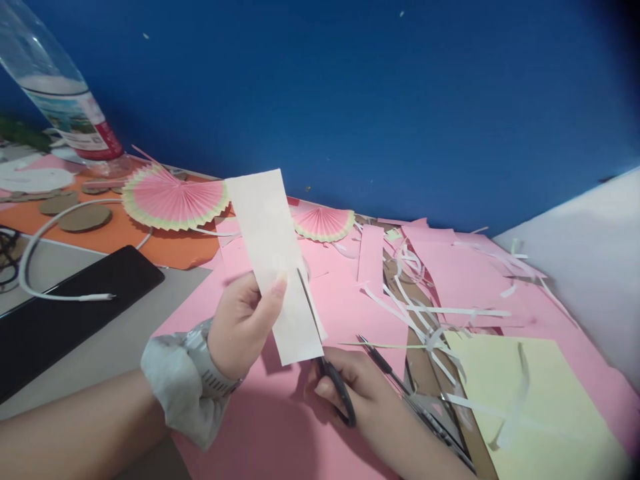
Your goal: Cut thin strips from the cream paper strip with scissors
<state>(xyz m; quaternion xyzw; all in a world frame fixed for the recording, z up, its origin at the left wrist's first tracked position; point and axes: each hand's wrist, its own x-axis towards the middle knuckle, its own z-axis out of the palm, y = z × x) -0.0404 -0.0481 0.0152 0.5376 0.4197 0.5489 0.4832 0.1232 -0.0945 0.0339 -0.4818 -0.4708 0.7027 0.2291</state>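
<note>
A cream paper strip [267, 227] is pinched in my left hand [245, 317], thumb on its front face and fingers behind. My right hand [345, 383] grips a pair of scissors [340, 390] by the black handles. One scissor blade lies in front of the strip along its right edge, and a narrow sliver of paper shows just beyond the blade. The other blade is hidden behind the paper. Under both hands are pink paper sheets [260, 427]. Two pleated pink fans with yellow-green rims, a larger fan [175, 197] and a smaller fan [325, 223], lie behind the strip.
A black phone [125, 280] and a white cable [65, 297] lie at left, near cardboard discs [85, 218] on orange paper [185, 250]. A plastic bottle [75, 113] stands behind them. Pens [380, 357], paper offcuts [415, 307] and yellow paper [545, 387] are at right. A blue wall [350, 100] rises behind.
</note>
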